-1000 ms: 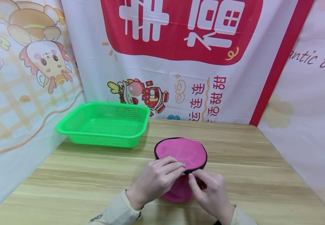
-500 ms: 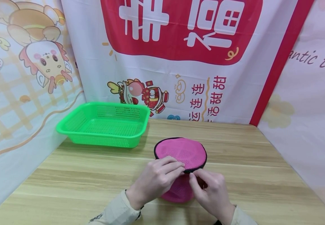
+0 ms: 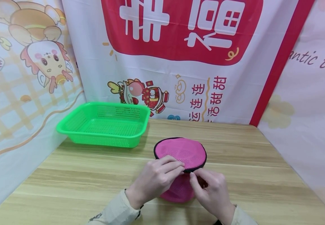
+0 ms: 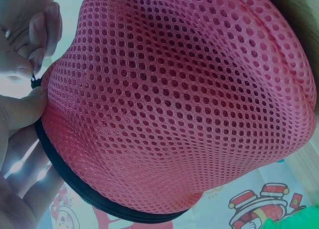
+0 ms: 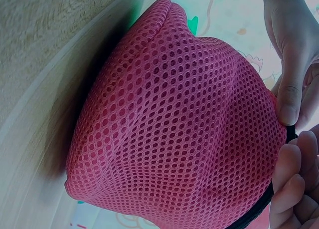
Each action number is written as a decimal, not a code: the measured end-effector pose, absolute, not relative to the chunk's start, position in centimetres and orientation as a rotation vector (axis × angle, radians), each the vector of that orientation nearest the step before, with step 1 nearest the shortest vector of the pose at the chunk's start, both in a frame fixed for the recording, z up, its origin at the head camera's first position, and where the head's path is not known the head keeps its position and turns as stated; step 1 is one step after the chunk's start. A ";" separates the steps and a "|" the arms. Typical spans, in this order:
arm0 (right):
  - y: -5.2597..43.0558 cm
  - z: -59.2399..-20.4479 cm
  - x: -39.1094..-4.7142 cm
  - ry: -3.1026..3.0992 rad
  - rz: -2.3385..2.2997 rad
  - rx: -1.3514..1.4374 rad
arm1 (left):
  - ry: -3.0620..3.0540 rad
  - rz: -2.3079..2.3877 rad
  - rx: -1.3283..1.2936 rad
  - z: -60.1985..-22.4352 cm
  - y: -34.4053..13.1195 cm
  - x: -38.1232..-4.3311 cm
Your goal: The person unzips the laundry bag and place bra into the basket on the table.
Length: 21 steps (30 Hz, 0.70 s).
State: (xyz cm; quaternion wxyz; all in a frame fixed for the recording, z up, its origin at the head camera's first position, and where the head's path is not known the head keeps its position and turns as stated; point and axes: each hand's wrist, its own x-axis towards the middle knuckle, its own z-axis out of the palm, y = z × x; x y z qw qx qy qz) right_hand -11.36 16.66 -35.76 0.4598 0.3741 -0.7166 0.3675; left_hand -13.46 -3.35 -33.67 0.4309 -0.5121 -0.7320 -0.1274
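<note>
A round pink mesh bag [image 3: 180,150] with a black zipper [image 4: 77,184] round its top edge stands on the wooden table. My left hand [image 3: 158,178] grips the zipped rim from the left, fingers over the top and thumb against the side, as the left wrist view shows. Close beside it, my right hand [image 3: 213,191] pinches a small black zipper pull [image 4: 36,81] at the near edge. The lid looks closed along the visible rim. The mesh is too dense to tell what is inside. In the right wrist view, the bag's side [image 5: 179,124] bulges softly.
A green plastic basket [image 3: 103,137] with perforated walls sits at the back left of the table [image 3: 249,162]. Printed cloths [image 3: 162,65] hang along the back and both sides.
My right hand has shifted very slightly to the right along the rim with its pinch kept. My left hand and the bag stay almost where they were.
</note>
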 end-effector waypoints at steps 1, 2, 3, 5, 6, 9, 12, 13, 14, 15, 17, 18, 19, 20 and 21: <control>16.6 -35.8 -11.3 -1.766 0.905 0.920 | -1.826 -0.317 -1.277 -33.7 -3.4 -13.5; 16.6 -35.8 -11.3 -1.767 0.905 0.919 | -1.828 -0.317 -1.277 -33.7 -3.4 -13.5; 16.6 -35.8 -11.3 -1.769 0.905 0.918 | -1.829 -0.316 -1.279 -33.7 -3.4 -13.5; 16.6 -35.7 -11.3 -1.770 0.903 0.918 | -1.831 -0.314 -1.283 -33.6 -3.5 -13.5; 16.6 -35.7 -11.3 -1.771 0.901 0.917 | -1.829 -0.310 -1.284 -33.6 -3.5 -13.5; 16.6 -35.7 -11.3 -1.769 0.905 0.915 | -1.816 -0.310 -1.284 -33.5 -3.7 -13.7; 16.6 -35.7 -11.5 -1.770 0.913 0.909 | -1.794 -0.316 -1.279 -33.4 -3.8 -13.9; 16.7 -35.7 -11.5 -1.771 0.916 0.908 | -1.789 -0.320 -1.278 -33.4 -3.8 -13.9; 16.7 -35.8 -11.6 -1.772 0.917 0.906 | -1.787 -0.324 -1.277 -33.4 -3.8 -13.9; 16.7 -35.8 -11.6 -1.777 0.922 0.905 | -1.785 -0.327 -1.276 -33.4 -3.9 -13.9; 16.8 -36.0 -11.6 -1.789 0.924 0.903 | -1.790 -0.328 -1.275 -33.4 -3.9 -13.9; 16.8 -36.0 -11.6 -1.797 0.927 0.904 | -1.796 -0.329 -1.274 -33.4 -3.9 -13.9; 16.8 -36.1 -11.6 -1.806 0.930 0.909 | -1.802 -0.333 -1.273 -33.4 -3.8 -13.9; 16.8 -36.2 -11.7 -1.815 0.927 0.913 | -1.808 -0.333 -1.271 -33.4 -3.8 -13.9; 16.8 -36.3 -11.7 -1.827 0.923 0.920 | -1.814 -0.332 -1.270 -33.5 -3.8 -13.9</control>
